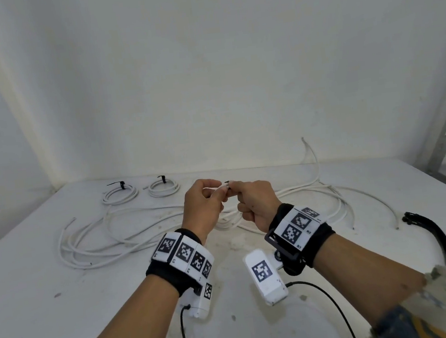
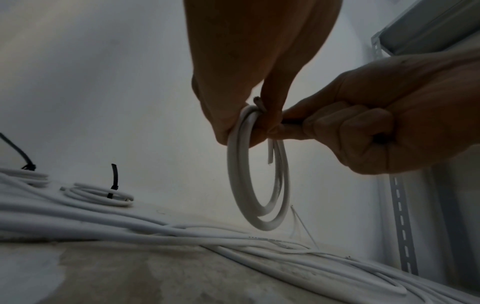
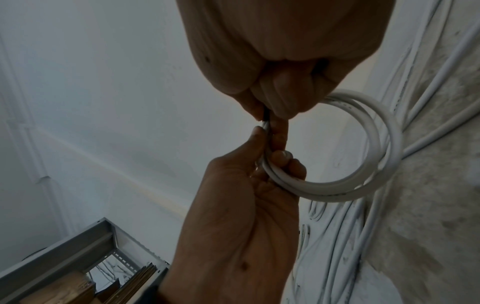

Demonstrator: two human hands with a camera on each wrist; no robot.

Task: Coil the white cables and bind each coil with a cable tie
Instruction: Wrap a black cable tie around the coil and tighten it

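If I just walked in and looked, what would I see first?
First, two hands meeting in the air over the table: the left hand pinches a small white cable coil that hangs below it, and the right hand holds a thin black cable tie against it. Behind them lies a long tangle of loose white cables, and at the back sit two finished coils, each with a black tie.

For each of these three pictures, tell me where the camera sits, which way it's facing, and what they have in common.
Head: on the person's head, facing forward and down at the table; both forearms, left hand and right hand show.
Left wrist: low under the left hand, looking along it at the held coil; both hands show.
Right wrist: under the right hand, looking along it toward the left palm; both hands show.
Shared: both wrist views show the coil and loose cables.
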